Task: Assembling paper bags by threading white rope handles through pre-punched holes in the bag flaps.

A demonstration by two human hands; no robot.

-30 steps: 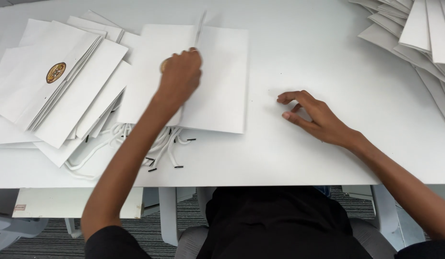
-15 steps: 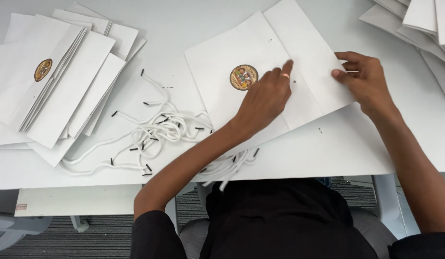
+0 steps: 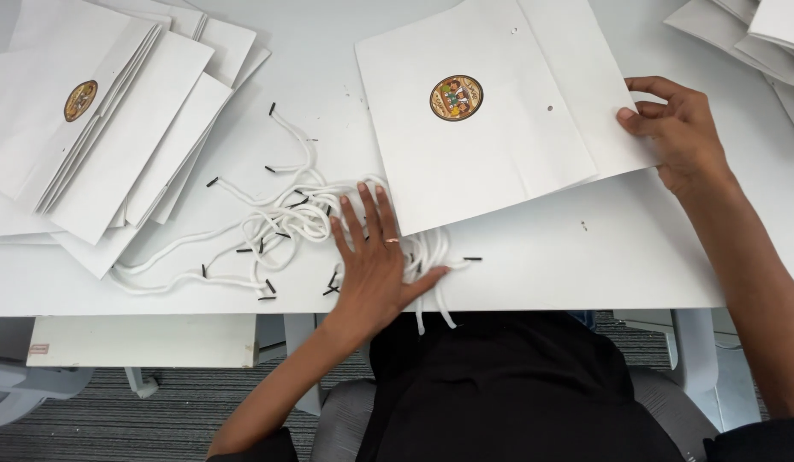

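Left hand (image 3: 375, 265) lay flat, fingers spread, on limp cord pile (image 3: 277, 227) at tabletop (image 3: 585, 265) front edge. Right hand (image 3: 683, 133) fingers pinched flat paper bag (image 3: 491, 145) right edge: light, creasable; grip at edges.

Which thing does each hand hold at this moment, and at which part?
The right hand pinches the flat white paper bag at its right edge. The left hand grips nothing; it lies open and flat on the white cords.
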